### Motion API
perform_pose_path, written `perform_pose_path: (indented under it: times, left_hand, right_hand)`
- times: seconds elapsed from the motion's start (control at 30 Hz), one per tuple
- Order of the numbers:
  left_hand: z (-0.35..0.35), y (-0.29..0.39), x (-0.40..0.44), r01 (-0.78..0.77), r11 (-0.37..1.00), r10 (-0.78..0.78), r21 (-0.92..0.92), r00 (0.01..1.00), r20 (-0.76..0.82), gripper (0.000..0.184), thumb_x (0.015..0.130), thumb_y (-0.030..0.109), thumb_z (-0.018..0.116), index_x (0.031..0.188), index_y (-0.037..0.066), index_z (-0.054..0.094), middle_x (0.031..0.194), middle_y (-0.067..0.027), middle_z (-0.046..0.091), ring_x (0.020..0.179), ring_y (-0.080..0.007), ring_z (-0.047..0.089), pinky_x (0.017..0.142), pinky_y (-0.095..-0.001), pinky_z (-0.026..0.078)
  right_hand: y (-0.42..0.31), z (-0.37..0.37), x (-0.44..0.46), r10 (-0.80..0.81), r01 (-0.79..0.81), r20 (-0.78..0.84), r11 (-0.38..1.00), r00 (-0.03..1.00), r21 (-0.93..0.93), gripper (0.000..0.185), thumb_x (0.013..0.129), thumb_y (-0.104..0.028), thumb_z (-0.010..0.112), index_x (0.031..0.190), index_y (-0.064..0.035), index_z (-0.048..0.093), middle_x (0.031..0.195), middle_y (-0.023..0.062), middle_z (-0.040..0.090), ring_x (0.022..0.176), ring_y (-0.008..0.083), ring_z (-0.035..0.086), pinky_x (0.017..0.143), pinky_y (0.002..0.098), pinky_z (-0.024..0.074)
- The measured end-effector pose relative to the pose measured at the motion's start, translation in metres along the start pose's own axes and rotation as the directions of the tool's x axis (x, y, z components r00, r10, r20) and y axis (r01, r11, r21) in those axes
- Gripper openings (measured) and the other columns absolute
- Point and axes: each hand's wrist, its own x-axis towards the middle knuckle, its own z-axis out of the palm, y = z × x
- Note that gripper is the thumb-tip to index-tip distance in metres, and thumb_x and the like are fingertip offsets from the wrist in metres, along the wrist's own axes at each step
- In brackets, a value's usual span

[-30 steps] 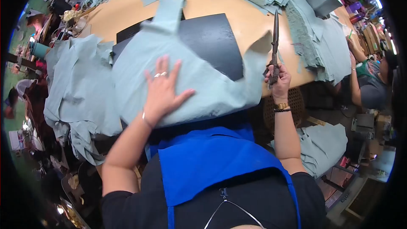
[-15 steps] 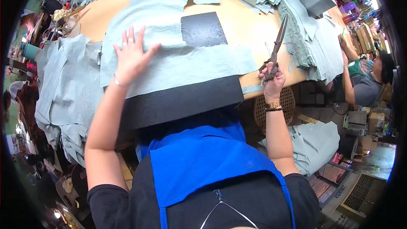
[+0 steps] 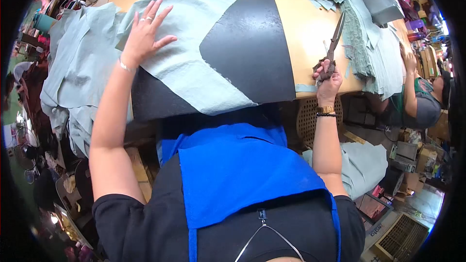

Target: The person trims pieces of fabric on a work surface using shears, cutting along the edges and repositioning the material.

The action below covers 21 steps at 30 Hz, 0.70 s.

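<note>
My left hand [image 3: 144, 38] lies palm down, fingers spread, on a pale green sheet [image 3: 187, 43] that looks like leather. That sheet slants over a black board [image 3: 252, 39], and one end of it hangs near the board's front edge. At the right, my right hand [image 3: 330, 83] is closed round the handles of a pair of scissors [image 3: 336, 39]. Dark wrapping covers the handles. The blades point away from me and look shut, above the wooden table [image 3: 308, 34] and apart from the sheet.
More pale green sheets [image 3: 82, 58] hang over the table's left edge. A stack of cut pieces [image 3: 369, 48] lies at the right, beside a grey box [image 3: 381, 2]. Below are a woven stool [image 3: 307, 116] and a draped bundle [image 3: 361, 167]. Another person [image 3: 420, 99] sits at far right.
The pale green sheet has turned and shifted, uncovering much more of the black board. My left hand stays on it. The scissors and my right hand appear slightly farther right as the view shifts.
</note>
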Motion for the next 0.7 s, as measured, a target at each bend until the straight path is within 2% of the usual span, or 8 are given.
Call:
perform_pose_path:
  times: [0.13, 0.27, 0.3, 0.33, 0.4, 0.47, 0.53, 0.7]
  left_hand:
    - [-0.027, 0.077, -0.044, -0.019, 0.981, 0.027, -0.192, 0.999, 0.036, 0.075, 0.080, 0.061, 0.057, 0.142, 0.022, 0.040, 0.153, -0.0086, 0.026, 0.141, -0.0325, 0.025, 0.108, -0.0615, 0.020]
    - [-0.059, 0.151, -0.082, -0.148, 0.922, 0.249, -0.357, 0.935, 0.253, 0.077, 0.073, 0.048, 0.071, 0.141, 0.024, 0.042, 0.152, -0.0089, 0.029, 0.142, -0.0288, 0.024, 0.113, -0.0562, 0.011]
    - [-0.053, 0.163, -0.089, -0.219, 0.933, 0.296, -0.286, 0.919, 0.262, 0.076, 0.073, 0.038, 0.073, 0.141, 0.027, 0.042, 0.152, -0.0055, 0.030, 0.142, -0.0264, 0.025, 0.115, -0.0530, 0.011]
    - [-0.044, 0.174, -0.093, -0.254, 0.939, 0.306, -0.231, 0.924, 0.227, 0.066, 0.080, 0.027, 0.065, 0.142, 0.028, 0.041, 0.152, -0.0035, 0.031, 0.142, -0.0249, 0.026, 0.115, -0.0520, 0.013]
    - [-0.037, 0.185, -0.094, -0.301, 0.934, 0.346, -0.194, 0.900, 0.267, 0.061, 0.084, 0.019, 0.055, 0.142, 0.028, 0.040, 0.152, -0.0031, 0.032, 0.141, -0.0234, 0.028, 0.113, -0.0512, 0.020]
    - [-0.026, 0.190, -0.092, -0.287, 0.934, 0.334, -0.214, 0.913, 0.234, 0.059, 0.085, 0.016, 0.051, 0.141, 0.028, 0.041, 0.151, -0.0025, 0.033, 0.140, -0.0224, 0.030, 0.111, -0.0498, 0.025]
    - [-0.023, 0.190, -0.090, -0.276, 0.932, 0.324, -0.235, 0.925, 0.197, 0.056, 0.085, 0.015, 0.050, 0.139, 0.028, 0.044, 0.150, -0.0016, 0.035, 0.138, -0.0216, 0.034, 0.108, -0.0483, 0.030]
    - [-0.024, 0.190, -0.091, -0.220, 0.915, 0.260, -0.337, 0.963, 0.076, 0.046, 0.085, 0.015, 0.056, 0.130, 0.025, 0.055, 0.142, -0.0003, 0.048, 0.130, -0.0198, 0.045, 0.104, -0.0446, 0.037]
  right_hand:
    - [-0.012, -0.005, -0.014, 0.115, -0.117, 0.030, 0.991, 0.993, 0.064, 0.027, 0.093, -0.031, 0.061, 0.092, -0.0038, 0.059, 0.070, 0.0009, 0.058, 0.057, 0.0083, 0.054, 0.051, 0.0245, 0.0481]
    - [-0.028, -0.016, -0.050, 0.234, -0.247, 0.198, 0.968, 0.952, 0.041, 0.026, 0.094, -0.027, 0.057, 0.093, -0.0011, 0.059, 0.071, 0.0047, 0.058, 0.056, 0.0121, 0.055, 0.053, 0.0277, 0.0497]
    - [-0.034, -0.016, -0.063, 0.266, -0.281, 0.242, 0.959, 0.933, 0.026, 0.035, 0.097, -0.033, 0.049, 0.093, 0.0001, 0.059, 0.070, 0.0049, 0.058, 0.056, 0.0136, 0.056, 0.052, 0.0273, 0.0500]
    - [-0.040, -0.013, -0.071, 0.326, -0.307, 0.249, 0.945, 0.912, -0.112, 0.035, 0.097, -0.032, 0.048, 0.091, 0.0001, 0.059, 0.071, 0.0058, 0.059, 0.056, 0.0139, 0.056, 0.051, 0.0267, 0.0498]
    - [-0.051, -0.009, -0.087, 0.440, -0.457, 0.364, 0.888, 0.821, -0.044, 0.025, 0.094, -0.026, 0.055, 0.090, -0.0014, 0.059, 0.070, 0.0065, 0.059, 0.055, 0.0130, 0.057, 0.049, 0.0254, 0.0490]
    - [-0.074, 0.016, -0.104, 0.547, -0.564, 0.279, 0.826, 0.789, -0.023, 0.018, 0.092, -0.020, 0.060, 0.089, -0.0028, 0.059, 0.069, 0.0062, 0.060, 0.053, 0.0121, 0.057, 0.049, 0.0241, 0.0483]
    - [-0.079, 0.006, -0.107, 0.616, -0.551, 0.456, 0.785, 0.643, -0.284, 0.015, 0.089, -0.017, 0.064, 0.084, -0.0054, 0.056, 0.068, 0.0018, 0.060, 0.053, 0.0089, 0.056, 0.048, 0.0219, 0.0471]
    - [-0.100, 0.002, -0.107, 0.775, -0.610, 0.505, 0.620, 0.379, -0.494, 0.019, 0.086, -0.014, 0.067, 0.078, -0.0075, 0.052, 0.066, -0.0015, 0.058, 0.055, 0.0059, 0.056, 0.049, 0.0205, 0.0469]
